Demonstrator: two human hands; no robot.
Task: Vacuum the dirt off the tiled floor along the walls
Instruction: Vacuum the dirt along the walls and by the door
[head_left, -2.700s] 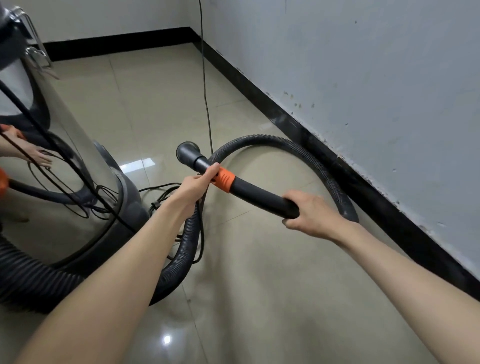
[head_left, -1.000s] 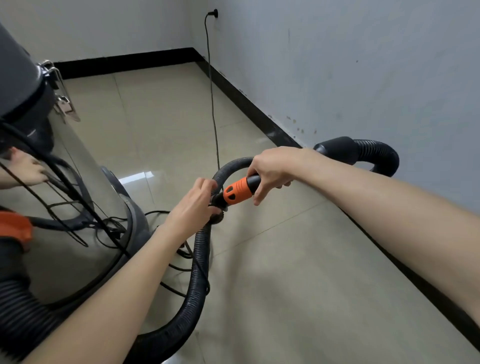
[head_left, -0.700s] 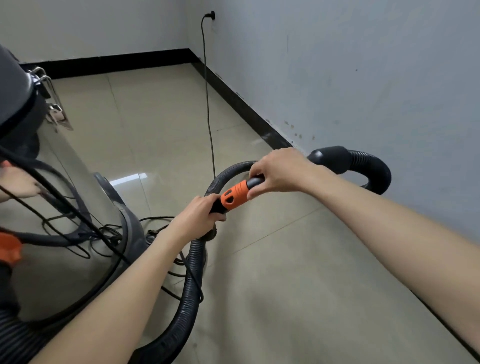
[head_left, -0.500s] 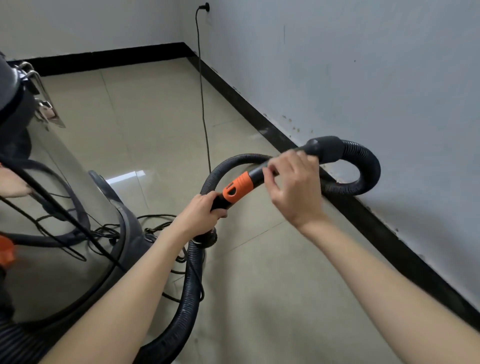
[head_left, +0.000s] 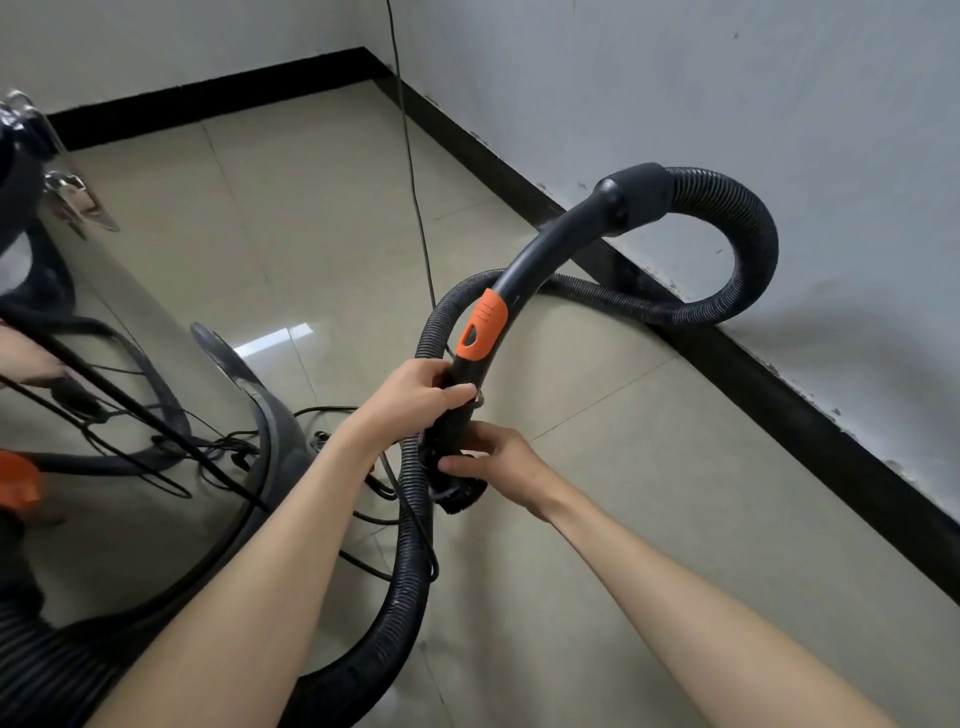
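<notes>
Both hands on the black curved wand (head_left: 540, 260), centre of view. Left hand (head_left: 421, 395) wrapped tight round wand's lower shaft, just below the orange collar (head_left: 480, 325). Right hand (head_left: 498, 457) just nearer, fingers curled on the round nozzle end (head_left: 457, 486) at wand's bottom; nozzle is held up off the floor, opening faces near/down. Wand arcs up & right to a cuff, where the ribbed hose (head_left: 748, 244) loops in front of the right wall (head_left: 727, 104), drops to the black skirting (head_left: 779, 374), runs back left behind the wand, then comes down near, btwn the forearms. Shiny steel vacuum tank (head_left: 104, 312) at left, dark base, w/ tangled cables beside it. Thin power cord (head_left: 415, 182) runs up toward far corner. Beige tiled floor (head_left: 597, 519) glossy; can't make out dirt on it.
</notes>
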